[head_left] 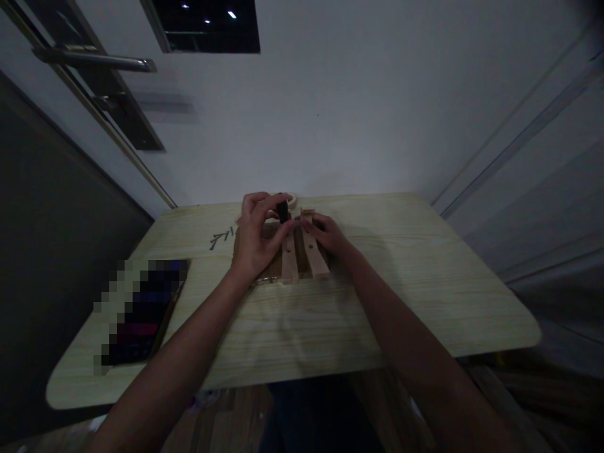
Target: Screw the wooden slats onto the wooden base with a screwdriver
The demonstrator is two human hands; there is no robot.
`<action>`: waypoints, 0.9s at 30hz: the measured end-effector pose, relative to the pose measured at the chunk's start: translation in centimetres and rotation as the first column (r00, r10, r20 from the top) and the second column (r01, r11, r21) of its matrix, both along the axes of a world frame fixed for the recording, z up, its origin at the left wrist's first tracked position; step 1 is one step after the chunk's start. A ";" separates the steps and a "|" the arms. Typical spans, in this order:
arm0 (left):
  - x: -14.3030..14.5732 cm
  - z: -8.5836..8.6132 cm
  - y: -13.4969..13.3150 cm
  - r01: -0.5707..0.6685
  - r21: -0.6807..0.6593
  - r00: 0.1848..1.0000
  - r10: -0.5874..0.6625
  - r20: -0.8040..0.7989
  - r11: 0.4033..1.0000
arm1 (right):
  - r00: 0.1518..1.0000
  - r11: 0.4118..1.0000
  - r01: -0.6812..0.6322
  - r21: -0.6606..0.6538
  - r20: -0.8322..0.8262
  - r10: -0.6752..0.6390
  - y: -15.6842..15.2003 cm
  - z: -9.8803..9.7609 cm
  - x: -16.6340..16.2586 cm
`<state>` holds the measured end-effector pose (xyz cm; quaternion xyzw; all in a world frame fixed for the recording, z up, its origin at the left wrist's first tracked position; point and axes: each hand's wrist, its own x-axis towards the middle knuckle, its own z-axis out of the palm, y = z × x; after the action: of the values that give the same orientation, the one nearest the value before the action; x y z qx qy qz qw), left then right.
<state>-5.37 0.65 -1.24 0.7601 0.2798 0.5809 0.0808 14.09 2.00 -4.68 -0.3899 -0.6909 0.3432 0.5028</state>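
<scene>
My left hand point(257, 236) is closed, with thumb and fingers around a small black piece point(282, 211) at the far end of a light wooden strip point(289, 261). What exactly the black piece is cannot be made out. Beside it lies a second wooden strip point(316, 259) with a hole and a short crosspiece at its far end. My right hand point(329, 234) pinches this second strip near that end, its other fingers partly hidden. Both strips rest on a brown cardboard piece point(271, 269). A pale ring-shaped piece point(292, 201) shows just behind my left fingers.
Several screws point(219, 237) lie on the wood-grain table point(425, 283) left of the cardboard. A dark-screened device point(148, 308), partly pixelated, rests near the left edge. Behind the table stands a white door point(330, 94) with a metal handle point(104, 61) at upper left.
</scene>
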 end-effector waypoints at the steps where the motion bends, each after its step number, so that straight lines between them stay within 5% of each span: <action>1: 0.0 0.0 0.1 0.000 0.006 1.000 0.000 0.006 1.000 | 1.000 1.000 -0.003 0.003 -0.004 0.003 0.0 -0.1 0.0; 21: 0.1 0.0 -0.4 0.047 -0.008 0.999 -0.047 -0.007 0.999 | 1.000 1.000 0.006 -0.003 0.007 -0.006 0.1 -0.2 0.1; 27: 0.1 0.2 -0.1 -0.049 0.051 0.998 0.051 -0.038 0.997 | 1.000 1.000 0.002 0.009 -0.004 -0.002 0.1 -0.2 0.0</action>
<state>-5.25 0.51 -1.01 0.7660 0.2854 0.5745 0.0416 14.12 2.08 -4.84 -0.3877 -0.6911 0.3405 0.5060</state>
